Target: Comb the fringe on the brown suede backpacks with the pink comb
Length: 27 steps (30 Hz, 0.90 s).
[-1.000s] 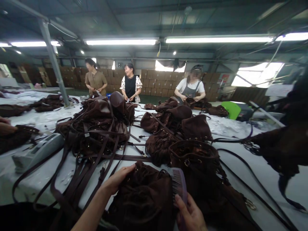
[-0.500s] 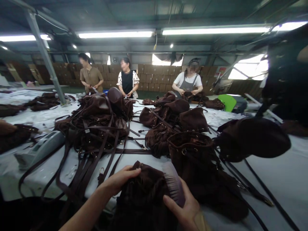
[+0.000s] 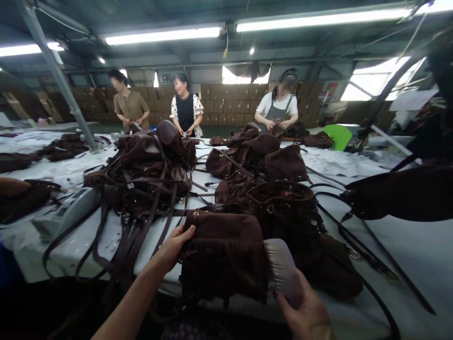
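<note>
My left hand [image 3: 177, 243] grips the upper left corner of a dark brown fringed bag [image 3: 226, 231], near a metal ring. The bag is at the table's near edge, its fringe hanging down the front. In my right hand [image 3: 304, 307] is a pale purple wide-toothed comb [image 3: 283, 269], its teeth turned left toward the bag's right edge. Just behind and right of the held bag stands an open drawstring bag [image 3: 283, 203] with metal eyelets.
A heap of brown bags with long straps [image 3: 141, 174] lies at left, beside a grey plastic object [image 3: 69, 215]. More bags [image 3: 286, 163] and straps lie at right. Three people stand across the white table [image 3: 399, 245]. Another hand [image 3: 12, 186] is at far left.
The held bag has been raised and spread flatter, showing its smooth upper part. My right hand and the comb have moved right and down. At right, a dark bag has shifted farther right.
</note>
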Available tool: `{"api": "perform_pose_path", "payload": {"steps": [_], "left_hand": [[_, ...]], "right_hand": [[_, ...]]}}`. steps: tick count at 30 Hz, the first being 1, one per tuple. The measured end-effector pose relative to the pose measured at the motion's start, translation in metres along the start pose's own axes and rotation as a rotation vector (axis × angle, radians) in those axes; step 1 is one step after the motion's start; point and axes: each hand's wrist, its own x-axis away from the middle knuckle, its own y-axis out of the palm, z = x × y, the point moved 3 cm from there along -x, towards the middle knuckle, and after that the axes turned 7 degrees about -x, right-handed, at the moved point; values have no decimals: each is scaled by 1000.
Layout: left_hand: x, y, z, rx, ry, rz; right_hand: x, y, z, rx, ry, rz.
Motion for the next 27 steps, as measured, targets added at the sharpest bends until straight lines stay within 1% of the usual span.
{"api": "perform_pose_path", "payload": {"steps": [2,4,6,8,9,10,12,14,15,16,17,18,19,21,23,24,25,26,27], "left_hand": [[-9,-3,1,-17,19,-26],[-11,-4,10,-79,52,-64],[-8,0,23,-153,91,-100],[-5,8,38,-230,123,-155],[-4,12,45,-273,137,-191],[-3,17,50,-320,149,-229],[-6,24,55,-390,177,-269],[-14,25,50,-407,199,-264],[-21,24,43,-404,208,-253],[-29,21,34,-405,208,-236],[-38,16,24,-421,195,-196],[-46,9,13,-451,177,-128],[-52,1,3,-485,159,-35],[-55,-15,-11,-539,153,194],[-42,-25,-17,-578,215,422],[-32,-27,-18,-592,251,495],[-19,-26,-19,-608,277,553],[-5,-23,-21,-621,288,579],[7,-17,-24,-618,276,568]], "right_hand": [[-9,1,-2,-101,25,9],[-9,-7,-20,-260,12,-34],[-4,-18,-51,-425,-28,-146],[3,-25,-84,-505,-43,-253],[6,-24,-99,-518,-40,-297],[8,-20,-111,-514,-39,-355],[7,1,-123,-452,-74,-503],[1,32,-119,-299,-181,-603],[-4,48,-112,-201,-256,-599],[-11,62,-103,-97,-322,-542],[-18,75,-93,-10,-364,-484],[-24,86,-82,55,-380,-456],[-30,95,-72,100,-385,-434],[-40,101,-57,145,-371,-410],[-45,98,-46,148,-347,-401],[-45,95,-43,140,-335,-407],[-44,93,-40,119,-323,-420],[-43,93,-38,79,-308,-427],[-41,96,-38,25,-289,-420]]}}
